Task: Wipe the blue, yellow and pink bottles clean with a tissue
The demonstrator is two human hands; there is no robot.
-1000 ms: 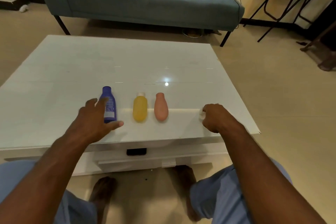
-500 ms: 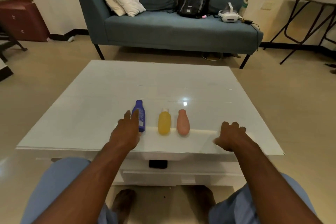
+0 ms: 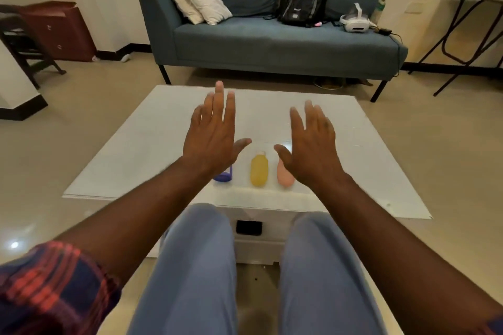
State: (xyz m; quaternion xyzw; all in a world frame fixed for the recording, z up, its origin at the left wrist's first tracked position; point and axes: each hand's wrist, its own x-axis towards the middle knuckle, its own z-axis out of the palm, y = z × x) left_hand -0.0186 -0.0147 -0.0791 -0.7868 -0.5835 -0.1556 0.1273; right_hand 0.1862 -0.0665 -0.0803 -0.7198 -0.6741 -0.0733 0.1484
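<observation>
Both my hands raised, spread and holding nothing.

My left hand (image 3: 211,136) hovers over the blue bottle (image 3: 223,175); the yellow bottle (image 3: 259,170) lies between, long axis pointing away from me; my right hand (image 3: 313,148) covers the pink bottle (image 3: 284,177). No tissue visible.
</observation>
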